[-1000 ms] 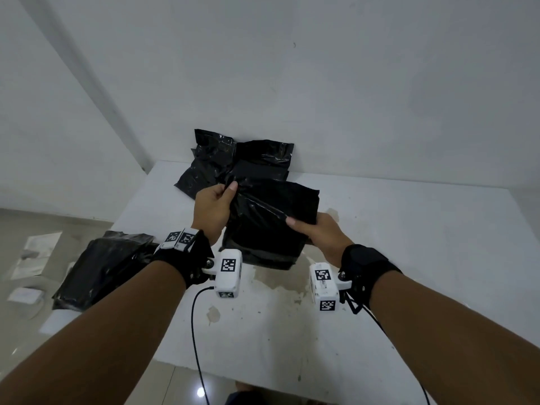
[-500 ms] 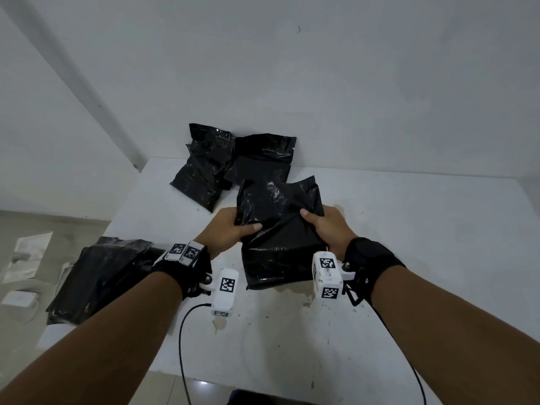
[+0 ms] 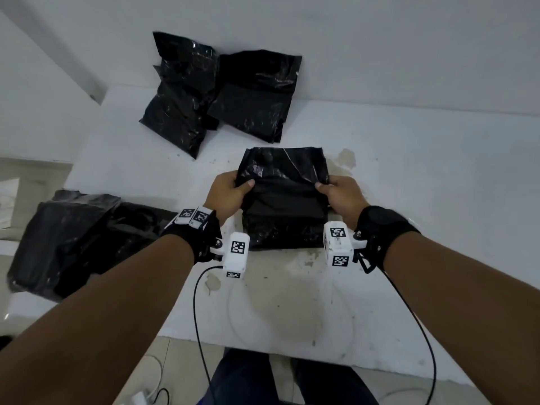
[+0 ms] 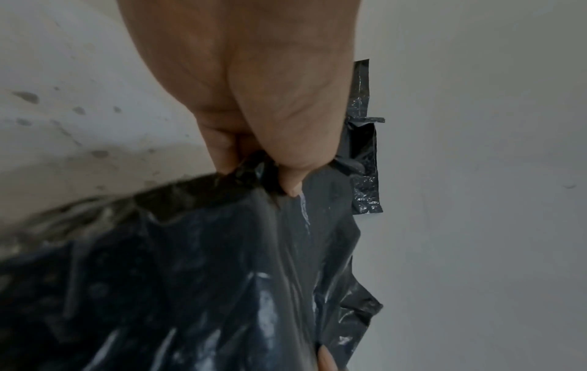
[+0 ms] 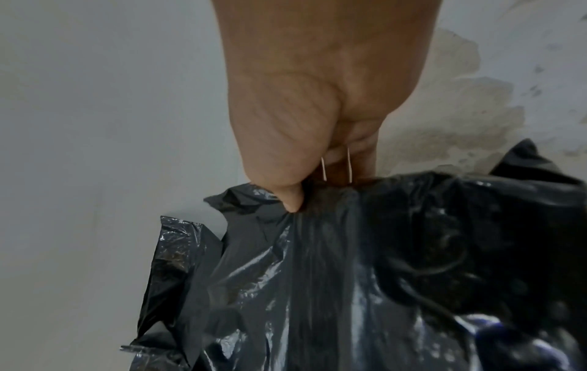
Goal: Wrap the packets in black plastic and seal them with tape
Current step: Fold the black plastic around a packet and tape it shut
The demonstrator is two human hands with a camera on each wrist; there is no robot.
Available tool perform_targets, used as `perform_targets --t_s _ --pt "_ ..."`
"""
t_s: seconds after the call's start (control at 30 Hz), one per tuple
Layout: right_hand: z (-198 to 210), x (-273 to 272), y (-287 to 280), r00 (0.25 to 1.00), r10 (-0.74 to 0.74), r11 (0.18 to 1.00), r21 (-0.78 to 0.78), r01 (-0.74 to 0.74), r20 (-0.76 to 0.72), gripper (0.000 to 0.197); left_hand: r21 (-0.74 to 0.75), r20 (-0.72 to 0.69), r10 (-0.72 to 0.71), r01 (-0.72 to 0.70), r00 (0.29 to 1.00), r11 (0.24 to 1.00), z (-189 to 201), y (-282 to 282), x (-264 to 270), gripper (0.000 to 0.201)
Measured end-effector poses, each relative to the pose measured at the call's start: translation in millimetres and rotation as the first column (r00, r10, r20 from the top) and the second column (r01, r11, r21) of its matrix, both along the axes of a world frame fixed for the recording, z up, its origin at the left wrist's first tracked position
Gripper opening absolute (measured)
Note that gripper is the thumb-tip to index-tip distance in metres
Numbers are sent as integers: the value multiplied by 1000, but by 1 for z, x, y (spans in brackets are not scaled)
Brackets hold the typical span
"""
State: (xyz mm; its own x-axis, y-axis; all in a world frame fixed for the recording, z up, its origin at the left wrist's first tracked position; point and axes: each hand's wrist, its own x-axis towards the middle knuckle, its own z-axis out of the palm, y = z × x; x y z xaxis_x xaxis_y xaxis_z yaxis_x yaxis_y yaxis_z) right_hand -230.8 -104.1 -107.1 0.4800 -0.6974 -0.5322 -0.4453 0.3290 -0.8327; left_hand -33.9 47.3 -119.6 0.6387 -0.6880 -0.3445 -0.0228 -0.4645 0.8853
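A packet in black plastic [image 3: 283,197] lies on the white table [image 3: 423,182] in front of me. My left hand [image 3: 230,191] pinches its left edge, thumb on top. My right hand [image 3: 339,191] pinches its right edge the same way. The left wrist view shows the left hand [image 4: 279,160] with its thumb pressed onto the black plastic [image 4: 190,276] and the fingers underneath. In the right wrist view my right hand [image 5: 301,173] grips a bunched fold of the black plastic [image 5: 365,276]. No tape is in view.
Two wrapped black packets [image 3: 222,95] lean against the wall at the back of the table. A heap of black plastic [image 3: 73,238] lies at the table's left edge. Stains [image 3: 346,160] mark the tabletop. A cable [image 3: 201,331] hangs from my left wrist.
The packet has come down from mid-air onto the table and now lies flat. Both hands have moved to its side edges, and the view has tilted downward.
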Motion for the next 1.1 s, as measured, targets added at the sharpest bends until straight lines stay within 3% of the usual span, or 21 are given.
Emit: perform_targets --t_s 0.13,0.23,0.3,0.4,0.53,0.7,0.77,0.83,0.9,0.97,1.03,1.1 --pt "-5 4 -14 999 -1 993 -114 -4 -48 22 -15 63 -27 28 998 999 -3 -7 13 19" --pt "-4 8 -24 997 12 985 -171 -26 -81 30 -24 -14 -38 38 999 999 -2 -13 22 25" --pt "-2 10 -30 997 10 991 -133 -20 -76 34 -10 -14 -47 47 999 999 -1 -17 27 26" --pt "-2 13 -34 999 -44 999 1 44 5 32 -30 2 -83 83 997 996 -1 -23 29 13" --pt "-3 19 -35 992 -118 988 100 114 36 26 -71 -40 -126 123 991 990 1 -27 24 42" --pt "3 14 -35 958 -281 919 305 251 59 19 -73 -22 -134 132 991 989 5 -25 21 47" --pt "3 9 -35 963 -264 924 300 237 53 28 -62 9 -121 122 993 991 8 -21 18 47" --pt "3 7 -32 975 -216 957 211 200 52 24 -54 60 -111 114 992 992 10 -16 13 45" --pt "3 7 -29 986 -158 981 123 151 56 14 -30 100 -54 57 993 998 10 -11 11 43" --pt "3 6 -28 991 -125 989 80 121 42 24 -2 137 80 -80 987 997 7 -7 9 35" --pt "7 5 -28 994 -94 994 67 91 50 34 75 136 241 -253 961 965 8 -6 6 15" --pt "10 5 -28 997 -45 997 62 41 59 40 218 75 254 -265 964 939 13 -8 3 50"
